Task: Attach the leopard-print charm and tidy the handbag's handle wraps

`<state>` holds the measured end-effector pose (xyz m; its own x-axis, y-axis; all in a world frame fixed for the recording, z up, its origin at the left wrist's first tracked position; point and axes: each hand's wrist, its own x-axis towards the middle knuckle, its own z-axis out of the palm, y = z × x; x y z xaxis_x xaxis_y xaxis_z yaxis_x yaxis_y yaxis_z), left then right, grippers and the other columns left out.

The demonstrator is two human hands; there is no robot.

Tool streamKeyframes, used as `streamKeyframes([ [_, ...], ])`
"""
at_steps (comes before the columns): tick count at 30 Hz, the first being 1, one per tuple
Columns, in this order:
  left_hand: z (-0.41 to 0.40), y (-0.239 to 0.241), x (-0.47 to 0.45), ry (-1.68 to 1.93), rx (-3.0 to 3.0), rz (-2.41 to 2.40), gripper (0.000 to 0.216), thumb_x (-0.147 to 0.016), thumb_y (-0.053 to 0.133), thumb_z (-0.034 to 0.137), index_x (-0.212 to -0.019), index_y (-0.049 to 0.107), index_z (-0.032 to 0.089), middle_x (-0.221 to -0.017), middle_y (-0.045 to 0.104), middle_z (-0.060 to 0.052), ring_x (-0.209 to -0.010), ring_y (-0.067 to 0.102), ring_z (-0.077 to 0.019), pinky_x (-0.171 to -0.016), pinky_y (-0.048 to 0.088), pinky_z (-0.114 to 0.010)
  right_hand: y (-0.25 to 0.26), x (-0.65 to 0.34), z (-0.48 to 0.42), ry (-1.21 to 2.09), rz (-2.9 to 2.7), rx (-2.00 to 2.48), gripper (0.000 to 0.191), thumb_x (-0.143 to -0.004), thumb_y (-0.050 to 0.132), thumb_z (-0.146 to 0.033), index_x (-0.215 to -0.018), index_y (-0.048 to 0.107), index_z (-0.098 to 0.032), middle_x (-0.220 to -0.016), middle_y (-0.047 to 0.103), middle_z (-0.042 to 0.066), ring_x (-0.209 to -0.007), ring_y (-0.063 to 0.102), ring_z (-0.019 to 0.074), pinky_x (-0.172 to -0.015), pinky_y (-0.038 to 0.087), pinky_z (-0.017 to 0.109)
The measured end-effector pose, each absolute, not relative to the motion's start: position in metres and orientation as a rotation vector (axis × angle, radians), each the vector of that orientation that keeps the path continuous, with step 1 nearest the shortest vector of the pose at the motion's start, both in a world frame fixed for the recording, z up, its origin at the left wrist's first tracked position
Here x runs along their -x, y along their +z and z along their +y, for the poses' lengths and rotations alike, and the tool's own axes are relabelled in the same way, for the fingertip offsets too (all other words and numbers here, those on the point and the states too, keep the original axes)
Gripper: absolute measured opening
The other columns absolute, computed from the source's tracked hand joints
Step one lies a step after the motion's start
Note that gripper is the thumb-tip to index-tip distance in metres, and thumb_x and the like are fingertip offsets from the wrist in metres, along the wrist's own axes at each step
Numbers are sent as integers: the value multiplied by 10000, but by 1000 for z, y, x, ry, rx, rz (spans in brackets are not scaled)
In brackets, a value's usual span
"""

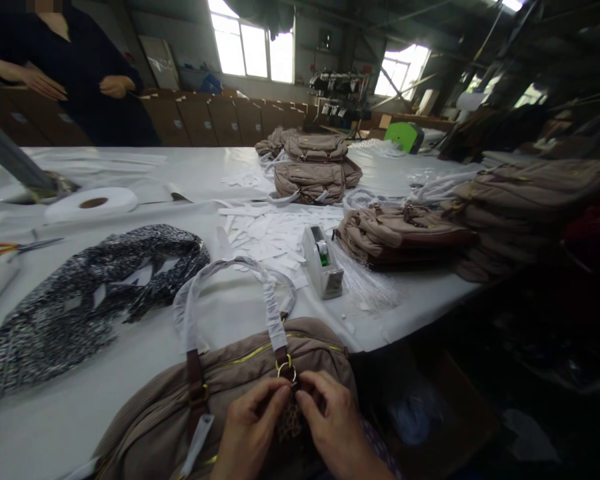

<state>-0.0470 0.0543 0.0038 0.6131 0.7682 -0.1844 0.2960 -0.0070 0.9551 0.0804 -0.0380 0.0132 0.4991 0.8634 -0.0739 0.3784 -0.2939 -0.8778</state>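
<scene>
A taupe handbag with a gold zip lies at the near table edge, its handles wrapped in white paper. Both of my hands pinch at the spot just below the gold ring of the right handle strap. My left hand and my right hand have fingers closed together on a small leopard-patterned piece against the bag's side. What exactly that piece is I cannot make out.
A black-and-white patterned fabric lies left of the bag. A tape dispenser, paper slips, a white tape roll, scissors and stacks of taupe bags sit on the white table. Another person stands far left.
</scene>
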Motion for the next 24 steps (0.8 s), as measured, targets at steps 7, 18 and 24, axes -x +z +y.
streamKeyframes([
  [7,57,6,47,420,-1590,904,265,-801,558,439,-771,642,189,-722,647,1,-709,574,-164,-656,444,-214,16,-83,-37,890,-886,1888,209,-806,562,-320,-878,709,-190,-777,701,31,-689,621,178,-636,455,254],
  [18,59,9,50,390,-1613,827,253,-840,503,428,-761,553,193,-699,520,21,-679,478,-136,-626,396,-203,11,-97,-29,1160,-831,1737,191,-722,623,-302,-771,697,-132,-680,666,14,-612,557,126,-571,402,212],
  [24,64,20,48,364,-1432,817,277,-806,543,453,-754,572,182,-710,560,8,-709,501,-146,-660,423,-213,12,-100,-31,1285,-643,1537,306,-763,613,-394,-899,650,-122,-656,643,9,-572,547,103,-556,400,201],
])
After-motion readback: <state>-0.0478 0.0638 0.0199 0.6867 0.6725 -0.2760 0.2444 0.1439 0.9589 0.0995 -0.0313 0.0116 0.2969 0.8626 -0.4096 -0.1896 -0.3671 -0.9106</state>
